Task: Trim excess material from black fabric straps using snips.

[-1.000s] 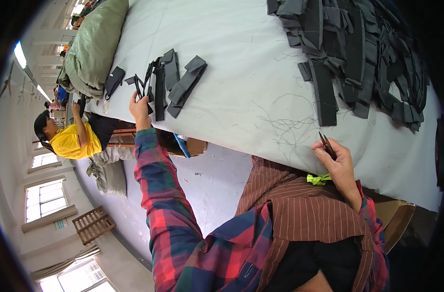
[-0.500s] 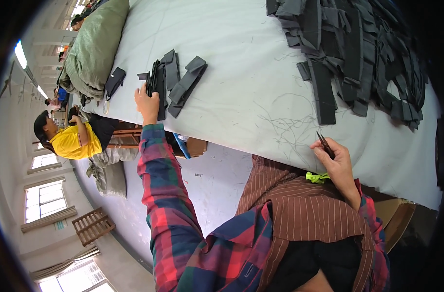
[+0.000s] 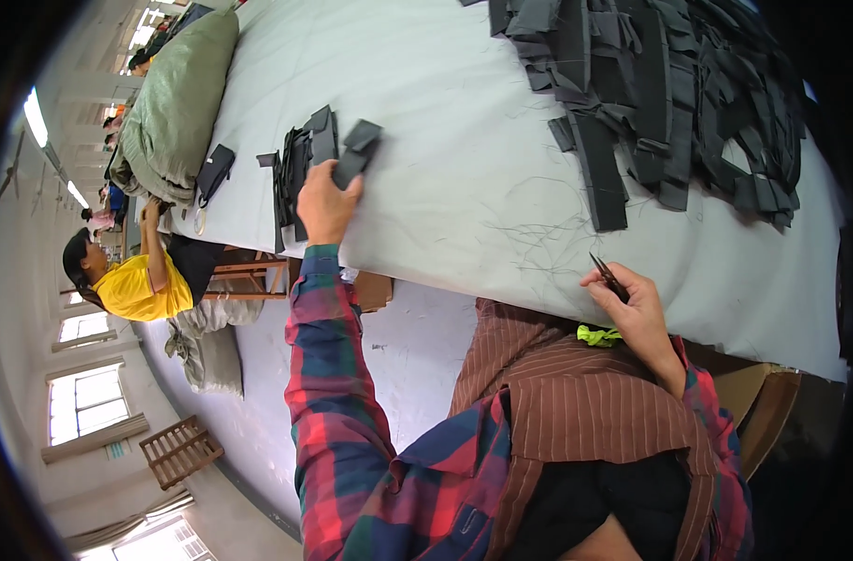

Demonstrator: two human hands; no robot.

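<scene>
Upper left, the left hand [image 3: 326, 208], back upward, hides one end of a dark strip [image 3: 358, 152]; its grip cannot be told. Lower right, the right hand [image 3: 639, 310] clasps half-covered snips [image 3: 608, 275].

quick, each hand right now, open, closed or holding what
Left hand: at a folded dark grey fabric strip; whether it grips cannot be told.
Right hand: closed, holding dark pointed thread snips.
</scene>
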